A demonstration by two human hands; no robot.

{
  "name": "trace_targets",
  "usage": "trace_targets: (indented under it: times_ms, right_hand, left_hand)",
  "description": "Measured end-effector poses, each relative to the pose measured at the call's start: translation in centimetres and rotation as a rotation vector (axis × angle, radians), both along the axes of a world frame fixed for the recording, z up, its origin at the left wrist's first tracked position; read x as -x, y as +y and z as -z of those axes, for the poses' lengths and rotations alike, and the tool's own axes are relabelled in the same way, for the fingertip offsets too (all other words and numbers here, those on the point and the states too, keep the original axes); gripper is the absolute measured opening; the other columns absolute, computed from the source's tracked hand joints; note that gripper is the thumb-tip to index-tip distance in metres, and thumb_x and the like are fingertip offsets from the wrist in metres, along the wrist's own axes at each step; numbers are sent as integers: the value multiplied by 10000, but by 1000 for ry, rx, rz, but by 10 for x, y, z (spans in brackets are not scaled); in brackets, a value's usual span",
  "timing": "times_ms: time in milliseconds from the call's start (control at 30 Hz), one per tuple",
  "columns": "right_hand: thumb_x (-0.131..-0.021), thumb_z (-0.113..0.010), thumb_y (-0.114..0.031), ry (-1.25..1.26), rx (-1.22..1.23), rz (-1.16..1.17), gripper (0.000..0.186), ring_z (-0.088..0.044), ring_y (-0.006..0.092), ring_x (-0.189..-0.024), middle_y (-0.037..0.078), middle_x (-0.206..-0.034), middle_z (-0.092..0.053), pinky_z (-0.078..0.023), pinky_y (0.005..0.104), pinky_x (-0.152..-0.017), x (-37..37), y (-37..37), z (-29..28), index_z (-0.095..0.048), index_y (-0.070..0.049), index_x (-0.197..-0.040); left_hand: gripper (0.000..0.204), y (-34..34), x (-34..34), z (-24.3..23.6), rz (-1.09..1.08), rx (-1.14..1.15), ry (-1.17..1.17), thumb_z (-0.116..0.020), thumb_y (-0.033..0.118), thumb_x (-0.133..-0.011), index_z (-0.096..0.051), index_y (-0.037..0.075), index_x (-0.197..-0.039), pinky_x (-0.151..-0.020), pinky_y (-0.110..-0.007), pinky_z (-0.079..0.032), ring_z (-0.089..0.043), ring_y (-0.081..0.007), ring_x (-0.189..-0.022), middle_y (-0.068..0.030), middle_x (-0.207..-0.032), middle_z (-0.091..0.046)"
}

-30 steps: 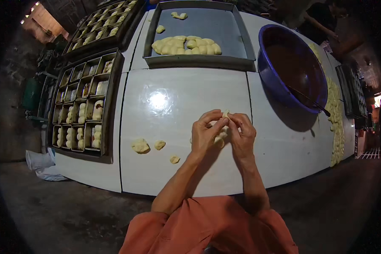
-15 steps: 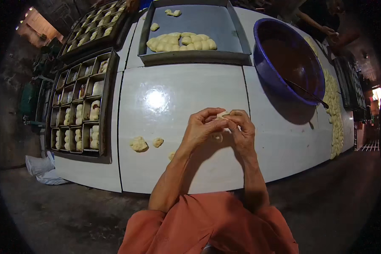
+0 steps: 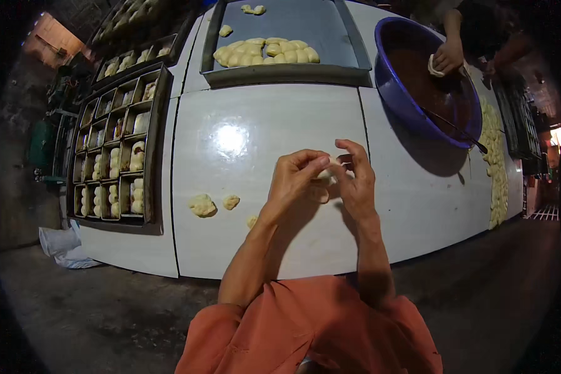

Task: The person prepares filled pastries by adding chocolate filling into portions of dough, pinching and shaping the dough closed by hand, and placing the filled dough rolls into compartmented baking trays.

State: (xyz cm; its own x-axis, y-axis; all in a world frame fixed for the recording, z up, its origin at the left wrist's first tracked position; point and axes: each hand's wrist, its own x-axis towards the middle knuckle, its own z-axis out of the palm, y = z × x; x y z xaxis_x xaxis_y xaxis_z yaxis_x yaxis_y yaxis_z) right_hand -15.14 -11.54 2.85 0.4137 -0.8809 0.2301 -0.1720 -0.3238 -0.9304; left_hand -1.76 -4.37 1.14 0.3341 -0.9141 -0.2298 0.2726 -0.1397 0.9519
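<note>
L hand's fingers are clamped on a small dough pc, held above the surface, nr middle; R hand is just beside it, fingers apart, index raised. Dough lumps lie left. Far: gray tray w/ dough balls. Far right: co-worker's hand over blue bowl.

Tabletop white, glossy, dark seams between panels; bright glare on its surface. Floor dark, stained, patchy. Left wall dark, mottled, in shadow. Upper left: orange-brown surface, brightly lit. Green equipment near left wall, details murky. Far right: bright patch of light, window or doorway unclear; pale striped area low beneath. Room otherwise dim.
</note>
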Motion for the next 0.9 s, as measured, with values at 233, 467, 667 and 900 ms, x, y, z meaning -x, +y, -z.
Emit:
trace_targets:
  times_ms: [233,467,667,900]
  right_hand:
    - [-921,-662,-111,78,-95,-201,250,-644,189,-889,110,-1032,-661,-556,330,-771,8,-19,5,-643,15,-1137]
    - [-979,-537,-205,569,-115,-412,326,-670,300,-919,173,-1015,-682,-524,391,-812,36,-31,32,-614,2,-1220]
    - [-971,-559,-277,715,141,-321,433,-631,356,-1051,184,-1328,-536,-502,442,-954,21,-10,7,-553,-16,-1316]
    - [-777,-706,-175,643,48,-318,451,-613,392,-1021,194,-1169,-560,-511,452,-869,11,23,6,-575,1,-1172]
  left_hand:
    - [445,6,-22,-31,-66,-138,-365,-559,312,-1014,-571,31,-1358,-825,-351,-550,-695,-231,-932,-166,-1172,-692]
    - [832,38,-68,-14,493,-220,-917,-712,59,-782,-347,164,-1522,-901,-406,-563,-648,-313,-1102,-160,-1513,-410]
    - [830,18,-53,-2,620,-156,-1160,-640,-50,-792,-332,220,-1514,-894,-456,-553,-624,-365,-1129,-167,-1474,-409]
    - [231,3,-41,14,645,-79,-1190,-583,152,-899,-606,48,-1104,-832,-480,-531,-650,-414,-971,-218,-1089,-601]
